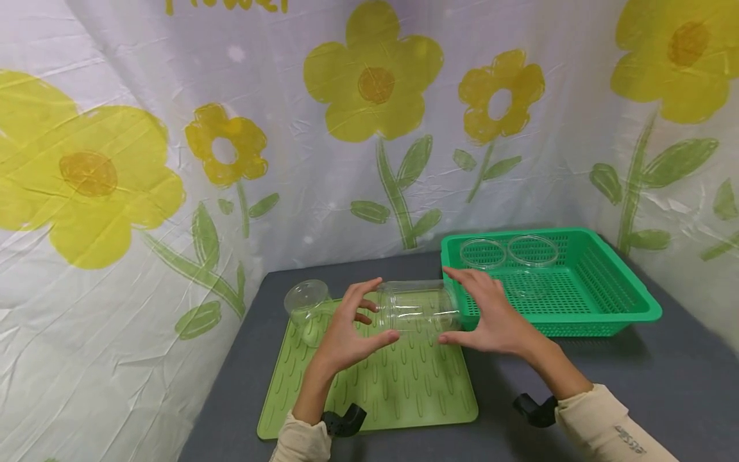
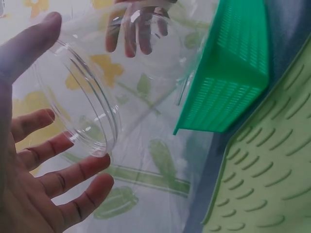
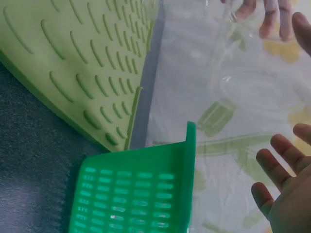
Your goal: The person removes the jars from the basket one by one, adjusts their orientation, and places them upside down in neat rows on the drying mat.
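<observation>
A clear, wide-mouthed jar [image 1: 420, 308] lies sideways in the air above the green mat [image 1: 404, 398]. At its ridged rim, my left hand [image 1: 352, 333] holds it, with thumb and fingertips spread around the edge in the left wrist view. My right hand [image 1: 491, 314] is around the base end, its thumb and fingers spread wide. In the right wrist view, these fingers [image 3: 274, 165] appear apart from the see-through base. Another clear jar [image 1: 306, 298] stands on the mat's far left corner, partly behind my left hand.
A green perforated basket [image 1: 629, 289] stands on the dark table [image 1: 687, 378] at the right. Two clear round rims [image 1: 533, 251] show inside it against the back wall. Behind the table hangs a white curtain [image 1: 288, 212] printed with yellow flowers.
</observation>
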Tool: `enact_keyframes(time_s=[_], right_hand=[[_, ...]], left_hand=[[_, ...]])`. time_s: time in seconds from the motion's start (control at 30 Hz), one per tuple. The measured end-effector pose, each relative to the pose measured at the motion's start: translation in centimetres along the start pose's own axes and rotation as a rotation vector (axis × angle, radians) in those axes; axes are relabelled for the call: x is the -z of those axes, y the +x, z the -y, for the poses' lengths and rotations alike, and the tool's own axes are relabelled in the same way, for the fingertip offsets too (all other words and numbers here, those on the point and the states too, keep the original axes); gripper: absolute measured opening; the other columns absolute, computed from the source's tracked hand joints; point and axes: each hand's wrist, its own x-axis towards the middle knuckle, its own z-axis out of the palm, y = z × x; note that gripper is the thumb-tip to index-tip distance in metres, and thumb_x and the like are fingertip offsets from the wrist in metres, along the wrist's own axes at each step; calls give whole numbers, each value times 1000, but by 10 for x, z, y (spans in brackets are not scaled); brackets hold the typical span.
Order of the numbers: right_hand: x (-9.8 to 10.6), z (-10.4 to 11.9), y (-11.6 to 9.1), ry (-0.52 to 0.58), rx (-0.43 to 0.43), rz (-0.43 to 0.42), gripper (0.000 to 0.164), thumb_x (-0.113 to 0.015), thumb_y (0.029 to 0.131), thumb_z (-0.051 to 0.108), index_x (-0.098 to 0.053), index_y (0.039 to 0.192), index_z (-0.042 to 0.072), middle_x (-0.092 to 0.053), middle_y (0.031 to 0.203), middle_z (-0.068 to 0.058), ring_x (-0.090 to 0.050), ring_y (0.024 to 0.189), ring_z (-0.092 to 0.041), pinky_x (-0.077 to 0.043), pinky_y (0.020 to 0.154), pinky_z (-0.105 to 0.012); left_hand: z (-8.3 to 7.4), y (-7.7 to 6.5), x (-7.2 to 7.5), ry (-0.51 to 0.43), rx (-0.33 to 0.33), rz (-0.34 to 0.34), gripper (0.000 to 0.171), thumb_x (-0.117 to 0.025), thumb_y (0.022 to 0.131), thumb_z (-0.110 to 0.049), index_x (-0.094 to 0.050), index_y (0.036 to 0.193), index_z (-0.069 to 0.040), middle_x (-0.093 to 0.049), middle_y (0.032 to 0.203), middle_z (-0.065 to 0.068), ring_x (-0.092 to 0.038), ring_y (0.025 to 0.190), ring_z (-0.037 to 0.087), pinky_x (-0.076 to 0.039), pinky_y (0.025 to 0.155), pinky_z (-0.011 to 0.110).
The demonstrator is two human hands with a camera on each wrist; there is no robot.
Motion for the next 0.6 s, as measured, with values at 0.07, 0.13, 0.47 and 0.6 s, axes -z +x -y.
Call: enact_keyframes(time_s=[0.07, 0.13, 0.47, 0.6], right_hand=[[0, -3, -2, 32, -23, 2, 106, -91, 71, 44, -36, 158, 16, -49, 148, -15, -46, 133, -39, -27, 102, -65], [-1, -6, -3, 64, -38, 9, 105, -91, 72, 43, -36, 157, 16, -52, 146, -15, -49, 130, -38, -27, 101, -63], [-5, -13, -7, 189, -131, 105, 102, -89, 76, 41, -33, 159, 22, -55, 145, -9, -55, 128, -34, -37, 103, -67], [-4, -12, -5, 277, -130, 116, 100, -88, 79, 36, -31, 160, 26, -51, 148, -10, -56, 128, -33, -42, 104, -61]], left_hand=[[2, -2, 1, -20, -12, -15, 85, -83, 84, -42, -38, 156, -36, -45, 151, 5, -61, 112, 28, -56, 88, 41], [4, -3, 1, -43, -25, -30, 84, -82, 85, -45, -39, 156, -35, -46, 150, 7, -61, 112, 28, -56, 87, 41], [14, -9, -2, -144, -45, -58, 83, -81, 86, -43, -38, 156, -33, -45, 148, 3, -60, 114, 23, -57, 87, 34], [15, -9, -3, -167, -53, -50, 83, -78, 87, -50, -37, 157, -32, -44, 149, 2, -59, 117, 19, -57, 88, 33]])
